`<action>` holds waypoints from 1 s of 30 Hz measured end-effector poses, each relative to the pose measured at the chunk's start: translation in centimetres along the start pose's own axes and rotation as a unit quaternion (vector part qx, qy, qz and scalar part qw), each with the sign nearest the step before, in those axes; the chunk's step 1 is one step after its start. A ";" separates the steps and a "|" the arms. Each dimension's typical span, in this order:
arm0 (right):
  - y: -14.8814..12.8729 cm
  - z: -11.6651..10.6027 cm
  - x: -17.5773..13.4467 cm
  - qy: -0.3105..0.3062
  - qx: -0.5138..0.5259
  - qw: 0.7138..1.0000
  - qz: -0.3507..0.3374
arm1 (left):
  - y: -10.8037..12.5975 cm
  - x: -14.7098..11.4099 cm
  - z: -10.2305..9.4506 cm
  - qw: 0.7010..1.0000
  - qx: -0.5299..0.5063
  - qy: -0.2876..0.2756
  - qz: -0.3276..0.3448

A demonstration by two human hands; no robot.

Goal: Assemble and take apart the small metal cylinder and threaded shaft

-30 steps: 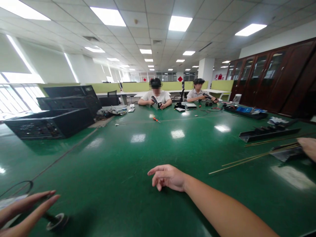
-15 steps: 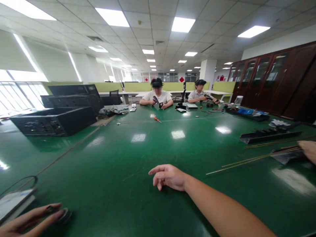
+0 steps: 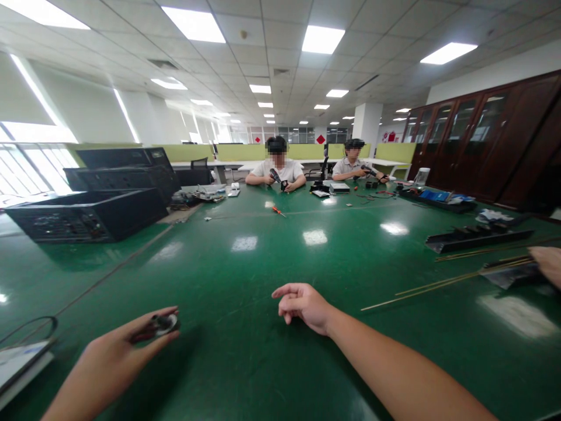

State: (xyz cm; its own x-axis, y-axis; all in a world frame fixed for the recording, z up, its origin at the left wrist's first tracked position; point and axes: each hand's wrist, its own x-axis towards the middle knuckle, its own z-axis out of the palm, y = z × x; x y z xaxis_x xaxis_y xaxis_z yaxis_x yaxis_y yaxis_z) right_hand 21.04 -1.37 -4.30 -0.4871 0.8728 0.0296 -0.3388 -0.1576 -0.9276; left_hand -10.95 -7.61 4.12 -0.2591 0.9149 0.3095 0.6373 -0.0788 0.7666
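Note:
My left hand (image 3: 116, 354) is closed on a small dark round part (image 3: 164, 323) with a pale metallic rim, held between thumb and fingers above the green tabletop (image 3: 210, 374). Blur keeps its exact kind from showing. To the right, my right hand (image 3: 302, 307) hovers over or rests on the table with nothing in it. Its index finger points left and the other fingers are loosely bent and apart. Thin brass-coloured rods (image 3: 416, 290) lie to the right of this hand.
At the right edge a co-worker's hand (image 3: 546, 263) is by the rods. Black trays (image 3: 482, 238) lie beyond. Across the table two people hold power drills. An orange screwdriver (image 3: 277, 211) lies mid-table. Black computer cases (image 3: 87, 216) stand left; a white box (image 3: 20, 362) sits front left.
My left hand has come in from the lower left corner, moving right and up with the round part. My right hand has shifted slightly right and up.

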 end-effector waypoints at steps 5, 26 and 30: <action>0.0 -1.1 0.6 0.144 -0.062 0.984 -0.088 | 4.1 2.6 8.0 0.985 0.037 -0.123 0.113; 0.6 -0.6 -0.6 0.133 -0.325 0.935 -0.050 | 2.9 1.5 16.7 0.947 -0.143 -0.273 0.091; 0.1 -0.3 -0.9 0.133 -0.332 0.932 -0.056 | 2.9 1.4 16.6 0.947 -0.144 -0.269 0.099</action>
State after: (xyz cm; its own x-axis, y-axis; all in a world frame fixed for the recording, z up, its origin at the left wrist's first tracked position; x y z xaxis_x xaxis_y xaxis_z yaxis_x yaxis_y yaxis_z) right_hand 21.70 -2.01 -4.57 -0.2324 0.9640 0.1294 0.2402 0.1857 -0.9528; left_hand 2.58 0.07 -2.60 0.3016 0.9341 0.1911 0.3908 -0.3039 0.8689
